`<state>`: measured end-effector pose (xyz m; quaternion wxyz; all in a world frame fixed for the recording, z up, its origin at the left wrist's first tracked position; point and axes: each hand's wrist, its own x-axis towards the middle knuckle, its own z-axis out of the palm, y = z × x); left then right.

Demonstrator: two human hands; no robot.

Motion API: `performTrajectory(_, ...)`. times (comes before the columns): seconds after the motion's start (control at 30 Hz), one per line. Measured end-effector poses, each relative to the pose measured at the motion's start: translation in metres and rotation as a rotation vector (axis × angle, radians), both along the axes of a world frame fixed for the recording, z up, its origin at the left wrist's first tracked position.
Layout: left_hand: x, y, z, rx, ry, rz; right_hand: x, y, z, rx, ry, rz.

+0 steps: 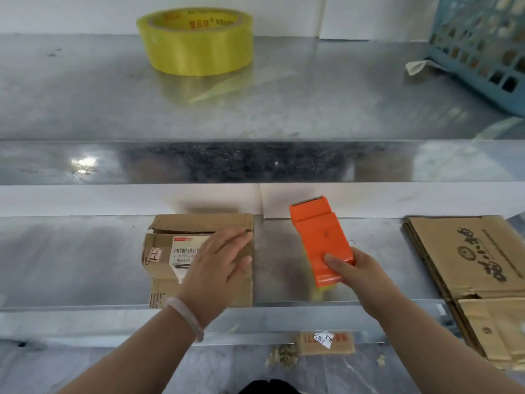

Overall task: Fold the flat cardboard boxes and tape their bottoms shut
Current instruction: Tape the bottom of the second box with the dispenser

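A small brown cardboard box (170, 251) with a white barcode label stands on the lower metal shelf, its flaps folded in on top. My left hand (220, 258) lies flat on those flaps, fingers spread, pressing them down. To the right, my right hand (350, 270) grips an orange tape dispenser (319, 240) by its lower end, held above the shelf with its blade end pointing away. A bit of yellow tape shows under the dispenser. A stack of flat cardboard boxes (466, 268) lies at the right end of the shelf.
A yellow roll of tape (196, 41) sits on the upper metal shelf (85, 95). A blue plastic basket (483, 46) stands at the upper right. A cardboard scrap with a white note (325, 341) and debris lie on the floor below.
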<state>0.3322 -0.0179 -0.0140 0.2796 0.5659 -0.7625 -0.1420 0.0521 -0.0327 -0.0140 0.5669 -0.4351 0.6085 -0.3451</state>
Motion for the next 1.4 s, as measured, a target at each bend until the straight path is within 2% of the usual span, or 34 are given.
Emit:
performTrajectory(0.07,-0.026,0.005,0.004,0.223,0.148,-0.036,0.003,0.003,0.003,0.074,-0.285,-0.084)
performTrajectory(0.13,-0.049,0.008,0.003,0.447,0.276,-0.077,0.006,0.006,0.004,0.125,-0.459,-0.134)
performTrajectory(0.17,-0.059,0.010,0.001,0.468,0.281,-0.112,0.008,0.006,0.003,0.140,-0.516,-0.141)
performTrajectory(0.23,-0.071,0.013,-0.001,0.406,0.216,-0.165,0.012,0.007,0.003,0.141,-0.588,-0.122)
performTrajectory(0.33,-0.073,0.012,-0.002,0.400,0.165,-0.102,0.015,0.005,0.003,0.133,-0.648,-0.107)
performTrajectory(0.53,-0.070,-0.003,0.000,0.391,0.193,-0.117,0.022,0.005,0.005,0.172,-0.771,-0.047)
performTrajectory(0.77,-0.064,-0.011,0.009,0.340,0.313,-0.157,0.028,0.007,0.020,0.183,-0.875,0.041)
performTrajectory(0.93,-0.071,-0.011,0.007,0.211,0.245,-0.142,0.042,0.004,0.021,0.174,-0.790,0.096)
performTrajectory(1.1,-0.064,-0.012,0.007,0.206,0.237,-0.177,0.036,0.000,0.023,0.120,-0.726,0.125)
performTrajectory(1.2,-0.050,-0.018,0.005,0.288,0.197,-0.171,0.019,-0.002,0.027,0.020,-0.554,0.228)
performTrajectory(1.23,-0.044,-0.020,0.004,0.337,0.260,-0.144,0.011,-0.003,0.029,-0.020,-0.464,0.275)
performTrajectory(1.4,-0.023,-0.027,0.034,0.558,0.918,0.117,-0.010,-0.002,0.051,-0.178,-0.014,0.526)
